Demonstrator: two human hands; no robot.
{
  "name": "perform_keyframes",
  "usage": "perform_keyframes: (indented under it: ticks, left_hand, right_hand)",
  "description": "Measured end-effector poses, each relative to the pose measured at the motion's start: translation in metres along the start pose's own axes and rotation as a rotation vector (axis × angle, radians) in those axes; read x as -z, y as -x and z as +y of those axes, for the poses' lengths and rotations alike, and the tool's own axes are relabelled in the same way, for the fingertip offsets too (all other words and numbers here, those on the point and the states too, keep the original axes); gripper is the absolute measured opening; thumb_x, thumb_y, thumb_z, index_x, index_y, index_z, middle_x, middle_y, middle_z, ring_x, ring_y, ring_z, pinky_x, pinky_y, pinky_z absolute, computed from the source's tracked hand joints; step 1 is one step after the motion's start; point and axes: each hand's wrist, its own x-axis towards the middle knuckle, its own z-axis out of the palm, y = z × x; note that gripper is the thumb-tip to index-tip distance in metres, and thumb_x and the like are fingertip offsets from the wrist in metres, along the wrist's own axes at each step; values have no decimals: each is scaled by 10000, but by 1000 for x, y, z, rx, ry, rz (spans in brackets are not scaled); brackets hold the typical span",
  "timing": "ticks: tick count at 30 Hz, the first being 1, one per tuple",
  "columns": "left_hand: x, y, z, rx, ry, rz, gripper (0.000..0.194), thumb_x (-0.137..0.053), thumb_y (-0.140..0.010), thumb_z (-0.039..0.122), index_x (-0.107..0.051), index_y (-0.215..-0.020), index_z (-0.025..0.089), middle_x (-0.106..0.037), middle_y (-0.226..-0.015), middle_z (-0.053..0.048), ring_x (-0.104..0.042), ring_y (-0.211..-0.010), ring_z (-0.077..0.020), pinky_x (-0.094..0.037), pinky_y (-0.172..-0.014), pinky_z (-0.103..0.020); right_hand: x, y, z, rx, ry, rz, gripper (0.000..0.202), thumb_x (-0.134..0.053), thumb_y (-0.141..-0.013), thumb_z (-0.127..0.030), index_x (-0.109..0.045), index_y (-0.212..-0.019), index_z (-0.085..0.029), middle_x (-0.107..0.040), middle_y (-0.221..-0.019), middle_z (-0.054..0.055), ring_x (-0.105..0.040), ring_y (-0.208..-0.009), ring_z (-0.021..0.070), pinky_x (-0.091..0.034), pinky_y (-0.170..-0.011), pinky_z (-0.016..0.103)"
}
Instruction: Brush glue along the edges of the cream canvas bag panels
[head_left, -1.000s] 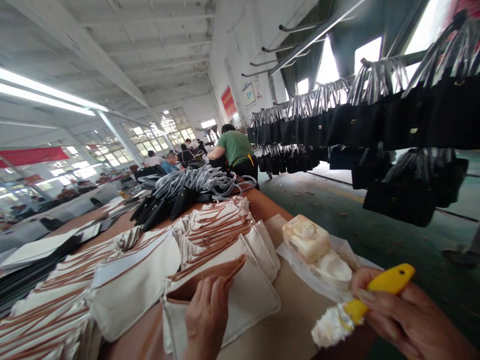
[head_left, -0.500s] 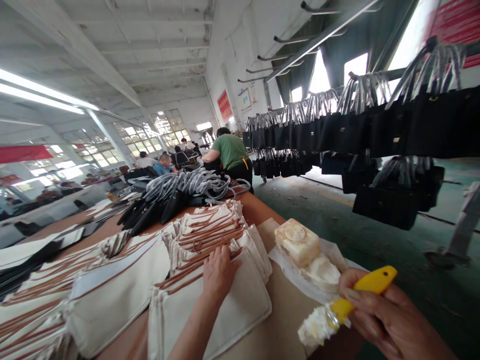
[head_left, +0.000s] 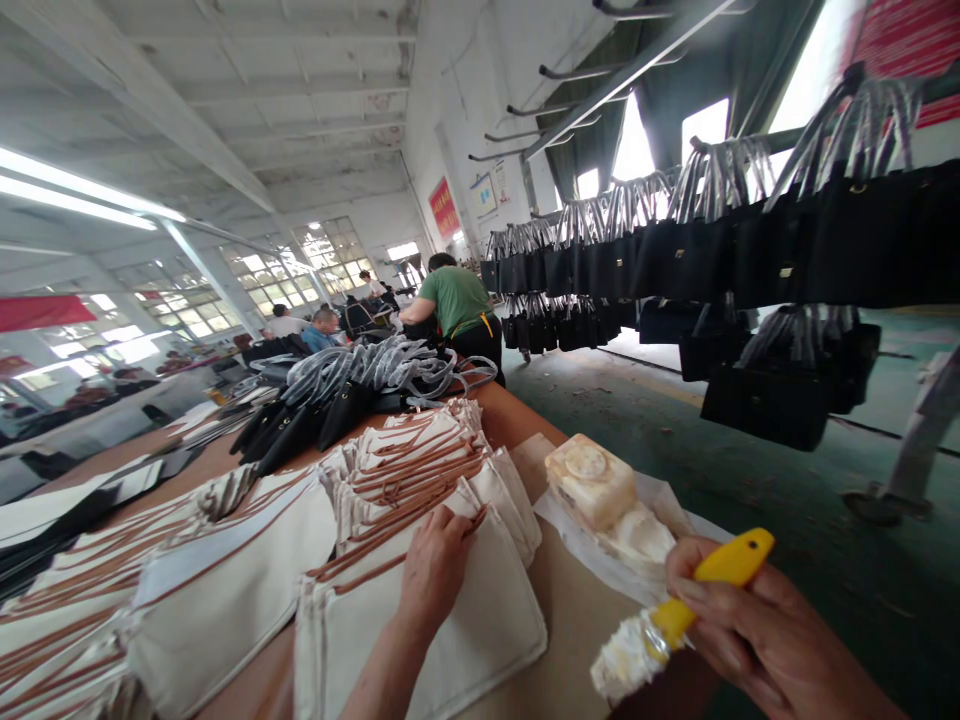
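Observation:
My left hand (head_left: 436,560) pinches the brown top edge of the front cream fabric piece (head_left: 487,620) in a row of similar pieces. Its fingers are closed on that edge. At the lower right my right hand (head_left: 742,620) is wrapped round the yellow handle of a brush (head_left: 679,610), whose bristles are thickly coated with white paste and point down to the left. Between the hands and farther back, a crusted, pale yellow container (head_left: 590,480) lies on white sheeting with a lump of white paste (head_left: 643,538) beside it.
More cream pieces with brown edges (head_left: 232,580) stand at left. Black bundles with wrapped handles (head_left: 352,400) lie behind. Black bags (head_left: 795,250) hang on racks at right. A person in a green top (head_left: 459,300) bends over the table's far end.
My left hand's fingers have drawn together on the front piece's top edge, which has shifted slightly right. My right hand and the brush have moved slightly left in view.

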Motion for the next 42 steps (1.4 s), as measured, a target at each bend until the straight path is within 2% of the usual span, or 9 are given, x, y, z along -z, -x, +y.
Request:
perform_keyframes:
  ticks: [3, 6, 12, 15, 19, 24, 35, 38, 42]
  left_hand:
    - [2, 11, 1, -12, 7, -52, 91, -551, -891, 247, -630, -847, 235, -584, -946, -21, -593, -912, -184, -423, -766, -273]
    - [3, 21, 4, 2, -2, -92, 151, -526, -914, 310, -605, -810, 235, -582, -889, -6, -602, -785, -170, -414, -676, -270]
    - [0, 14, 12, 31, -20, -35, 221, -535, -914, 272, -542, -1132, 235, -580, -1112, -45, -525, -1064, -226, -411, -874, -327]
    - [-6, 8, 12, 24, -8, -53, 286, -574, -889, 254, -537, -1172, 279, -584, -1087, -22, -540, -1023, -212, -424, -817, -300]
    - [-9, 7, 11, 17, 12, -71, 215, -596, -873, 250, -602, -1075, 323, -574, -1001, -6, -552, -987, -198, -425, -744, -267]
    - [-8, 14, 16, 33, 37, -44, 111, -566, -893, 245, -653, -948, 289, -573, -979, -23, -544, -1005, -199, -453, -770, -271]
    - [-11, 40, 16, 73, -15, -17, 214, -478, -943, 237, -669, -848, 254, -606, -945, -35, -542, -949, -208, -464, -828, -326]
    - [-10, 42, 14, 127, -25, -34, 238, -497, -931, 285, -652, -756, 241, -610, -1009, -37, -551, -940, -210, -463, -780, -324]
    - [-7, 40, 17, 189, -7, -77, 373, -390, -971, 380, -626, -728, 225, -613, -1015, -47, -573, -948, -224, -437, -692, -315]
  right_hand:
    - [2, 1, -1, -5, -13, -12, 346, -653, -867, -516, -606, -830, -175, -311, -439, -95, -177, -419, 74, -179, -445, 240]
    - [2, 1, -2, -3, -10, -5, 344, -657, -866, -512, -602, -825, -175, -314, -451, -89, -196, -434, 80, -169, -444, 243]
    - [0, 1, 3, 1, -40, -26, 309, -634, -893, -480, -594, -854, -175, -307, -438, -97, -178, -422, 75, -156, -439, 241]
    - [-1, 2, 1, -3, -38, -24, 304, -630, -899, -470, -586, -838, -175, -308, -449, -96, -178, -428, 73, -149, -439, 235]
    - [-1, 4, -2, -1, -43, 3, 322, -648, -878, -487, -582, -820, -177, -297, -449, -99, -165, -424, 73, -137, -426, 235]
    - [0, 5, 2, 4, -22, -37, 322, -626, -889, -497, -589, -856, -179, -305, -441, -100, -169, -423, 77, -158, -440, 242]
    - [0, 7, -2, 4, -12, -7, 317, -619, -893, -490, -581, -847, -178, -296, -448, -99, -166, -428, 84, -141, -439, 250]
    - [2, 6, 0, 7, -23, -21, 290, -610, -911, -463, -576, -843, -182, -303, -450, -98, -171, -427, 81, -150, -442, 251]
    - [-1, 4, 0, 4, -50, -15, 276, -641, -899, -439, -575, -829, -180, -319, -441, -99, -181, -414, 70, -146, -431, 242]
